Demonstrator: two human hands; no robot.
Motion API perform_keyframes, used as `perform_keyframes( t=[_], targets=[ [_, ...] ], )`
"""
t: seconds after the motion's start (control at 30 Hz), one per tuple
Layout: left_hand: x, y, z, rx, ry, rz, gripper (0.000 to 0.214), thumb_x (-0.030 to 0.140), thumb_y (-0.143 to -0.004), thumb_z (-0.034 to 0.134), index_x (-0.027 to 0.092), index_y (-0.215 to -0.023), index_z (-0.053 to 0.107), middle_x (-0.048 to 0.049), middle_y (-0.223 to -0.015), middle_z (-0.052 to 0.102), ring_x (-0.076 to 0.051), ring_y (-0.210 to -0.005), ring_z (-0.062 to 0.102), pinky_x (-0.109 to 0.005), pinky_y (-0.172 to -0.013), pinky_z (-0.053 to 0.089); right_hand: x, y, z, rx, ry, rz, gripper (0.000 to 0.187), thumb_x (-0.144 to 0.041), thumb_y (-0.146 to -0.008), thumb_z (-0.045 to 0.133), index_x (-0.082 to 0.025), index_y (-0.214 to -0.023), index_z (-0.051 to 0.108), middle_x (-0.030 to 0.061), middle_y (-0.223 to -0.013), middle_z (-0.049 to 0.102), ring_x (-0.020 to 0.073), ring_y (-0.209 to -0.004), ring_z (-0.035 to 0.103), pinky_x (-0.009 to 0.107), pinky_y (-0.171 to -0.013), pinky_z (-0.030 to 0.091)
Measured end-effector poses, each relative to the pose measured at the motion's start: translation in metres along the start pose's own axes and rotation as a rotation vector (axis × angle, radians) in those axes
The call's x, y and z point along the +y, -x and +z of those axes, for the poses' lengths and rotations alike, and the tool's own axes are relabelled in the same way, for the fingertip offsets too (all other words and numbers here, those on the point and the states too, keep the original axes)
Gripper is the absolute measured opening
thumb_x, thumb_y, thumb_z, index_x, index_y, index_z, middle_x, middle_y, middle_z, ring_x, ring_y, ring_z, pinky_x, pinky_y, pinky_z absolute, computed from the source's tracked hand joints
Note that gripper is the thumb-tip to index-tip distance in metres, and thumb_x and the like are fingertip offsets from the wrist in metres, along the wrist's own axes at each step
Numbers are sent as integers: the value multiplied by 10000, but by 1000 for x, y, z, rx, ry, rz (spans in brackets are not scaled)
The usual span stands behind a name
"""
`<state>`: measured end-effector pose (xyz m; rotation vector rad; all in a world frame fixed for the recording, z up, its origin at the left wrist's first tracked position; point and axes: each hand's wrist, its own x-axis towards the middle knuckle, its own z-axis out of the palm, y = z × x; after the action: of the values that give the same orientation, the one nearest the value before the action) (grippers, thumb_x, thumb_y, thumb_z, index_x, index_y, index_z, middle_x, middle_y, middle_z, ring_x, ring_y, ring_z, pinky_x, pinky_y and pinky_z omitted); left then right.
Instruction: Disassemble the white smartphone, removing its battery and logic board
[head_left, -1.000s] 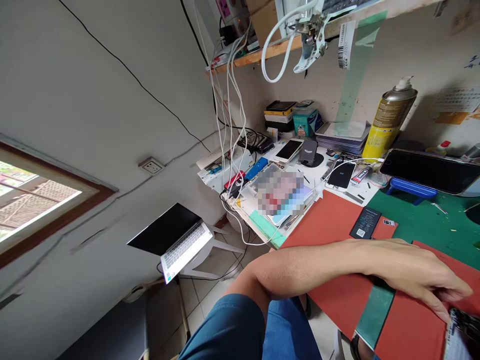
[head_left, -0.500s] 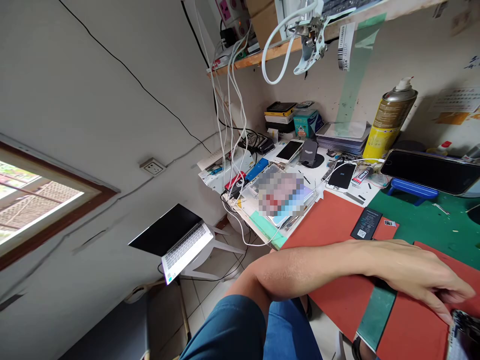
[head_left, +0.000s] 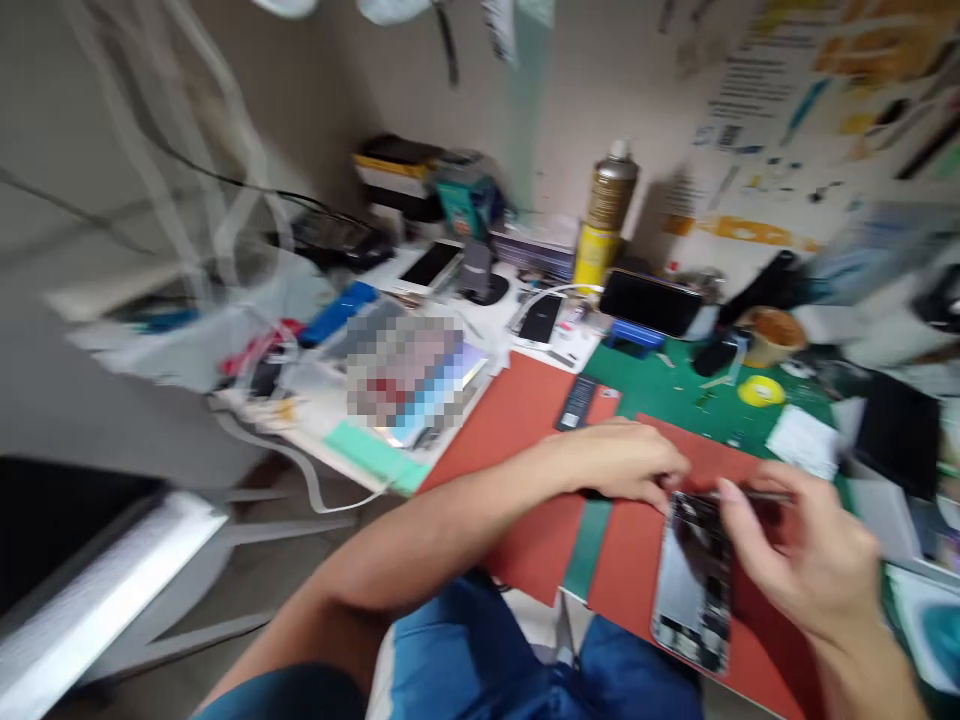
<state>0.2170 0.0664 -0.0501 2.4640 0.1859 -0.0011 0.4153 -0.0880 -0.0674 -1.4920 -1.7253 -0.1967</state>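
Observation:
An opened phone (head_left: 694, 590) with bare inner parts lies on the red mat (head_left: 517, 480) in front of me, its back shell or frame showing silver. My left hand (head_left: 626, 460) is closed, its curled fingertips at the phone's upper left corner. Above the phone's upper right side is my right hand (head_left: 817, 550), thumb and fingers pinched together around a thin dark object too blurred to name. A black phone battery (head_left: 576, 402) lies on the mat beyond my left wrist.
A phone on a blue stand (head_left: 634, 338) and a yellow spray can (head_left: 606, 220) stand at the back. Yellow tape (head_left: 761, 391) and a white paper (head_left: 802, 440) lie on the green mat (head_left: 675, 375). At the left is a laptop (head_left: 112, 590) on a stool.
My view has swung to the right, bringing my right hand and the whole opened phone into sight. My left hand stays by the phone's corner.

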Motion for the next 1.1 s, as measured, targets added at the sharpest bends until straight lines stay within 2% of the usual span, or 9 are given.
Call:
perform_keyframes(
  t=[0.1,0.23,0.37,0.5,0.6,0.7,0.87,1.0,1.1],
  targets=[
    [-4,-1,2,48,5,-10,218,308,-959,834,228,-862,657,6,-873,762,-215,-910,706,-317,-649,321,0,-4,-14,-62,87,-63,163,-259,-1016,747,-224,-1140,648,6,-876,741,161,-629,722,285,-586,569],
    [-1,-1,1,63,6,-41,207,283,-934,862,219,-848,685,19,-808,730,-192,-821,674,-304,-641,313,-9,-12,-9,-104,36,-47,207,-220,-1033,695,-206,-1213,594,-3,-851,718,162,-647,725,282,-594,579],
    [2,-1,-2,42,21,-75,175,273,-940,853,216,-860,709,16,-793,718,-191,-820,664,-288,-646,319,-12,-12,-12,-69,17,-1,212,-199,-1036,684,-212,-1232,603,-5,-852,714,156,-640,716,282,-596,579],
    [0,-2,-2,39,60,-80,123,299,-958,831,216,-906,758,7,-822,733,-181,-798,666,-277,-651,348,-8,-10,-14,-14,-78,184,237,-245,-1027,711,-227,-1240,609,-24,-810,714,154,-608,710,279,-587,588],
    [-2,-3,0,117,133,-73,93,297,-955,832,215,-975,793,-6,-903,777,-176,-827,695,-263,-687,405,-5,-11,-12,18,-193,384,241,-341,-1030,717,-245,-1221,605,-28,-779,703,170,-621,724,265,-528,555],
    [-1,-5,2,189,267,-48,155,340,-969,817,201,-1037,810,-18,-932,803,-159,-790,698,-258,-703,449,-3,-13,-8,53,-293,505,266,-404,-1013,733,-256,-1191,600,-46,-735,671,170,-609,707,264,-529,550],
    [1,-5,2,236,303,-52,155,324,-1011,736,193,-992,817,11,-775,745,-123,-631,591,-256,-639,403,0,-15,-5,67,-373,558,301,-425,-996,748,-258,-1189,587,-51,-737,664,158,-602,676,265,-546,536],
    [-2,-5,3,262,305,-76,174,274,-1027,673,185,-941,794,1,-829,762,-121,-664,593,-249,-650,401,1,-16,-6,77,-374,581,314,-437,-994,747,-259,-1190,579,-56,-721,664,158,-590,664,265,-539,514],
    [-4,-8,5,271,331,-87,181,338,-1022,704,176,-989,779,-11,-856,770,-137,-721,630,-247,-669,426,2,-18,-7,93,-362,593,312,-433,-993,746,-256,-1188,578,-56,-713,686,159,-584,676,268,-560,521]
  ],
)
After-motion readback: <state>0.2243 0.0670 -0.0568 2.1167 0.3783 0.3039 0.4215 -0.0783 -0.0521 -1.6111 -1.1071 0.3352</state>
